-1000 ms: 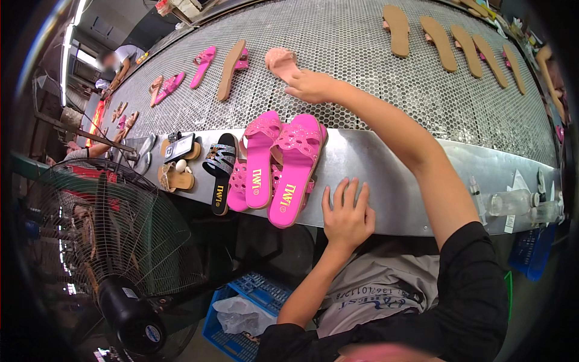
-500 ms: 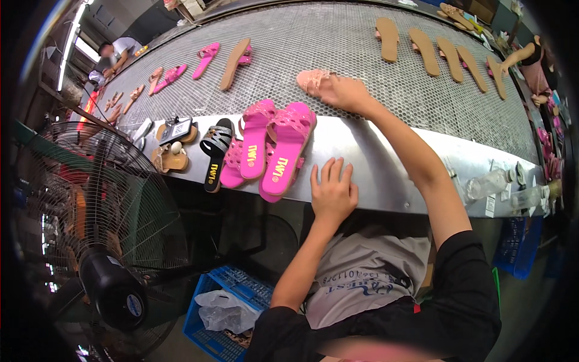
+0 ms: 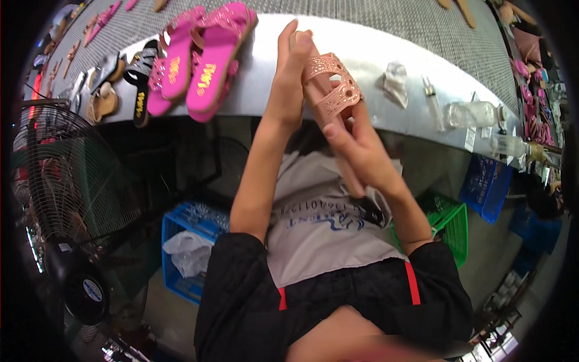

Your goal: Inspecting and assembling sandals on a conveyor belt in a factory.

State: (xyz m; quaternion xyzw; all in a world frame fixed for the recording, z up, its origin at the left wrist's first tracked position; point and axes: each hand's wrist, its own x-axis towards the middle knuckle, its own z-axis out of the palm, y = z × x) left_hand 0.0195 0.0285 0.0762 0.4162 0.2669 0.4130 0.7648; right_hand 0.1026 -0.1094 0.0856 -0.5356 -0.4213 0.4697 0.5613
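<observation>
A rose-gold slide sandal (image 3: 333, 90) with a cut-out, sparkly strap is held up at the table's front edge, tilted on its side. My left hand (image 3: 291, 81) grips its upper end, with the thumb pressed over the tip. Lower down, my right hand (image 3: 365, 145) is closed round the sole, below the strap. To the left, several bright pink sandals (image 3: 214, 66) are piled on the metal edge. Beside them lies a black sandal (image 3: 142, 84) with a silvery strap.
A tan sandal (image 3: 102, 102) lies farther left on the metal edge. A crumpled clear wrapper (image 3: 395, 83), a brush (image 3: 431, 96) and a clear bottle (image 3: 473, 114) are at the right. A large fan (image 3: 66, 181) stands left; a blue crate (image 3: 170, 259) and green crate (image 3: 459, 232) sit below.
My right hand has brought the rose-gold sandal from the mesh belt back toward my body. My left hand has risen from the metal edge and taken hold of it too. The view has shifted.
</observation>
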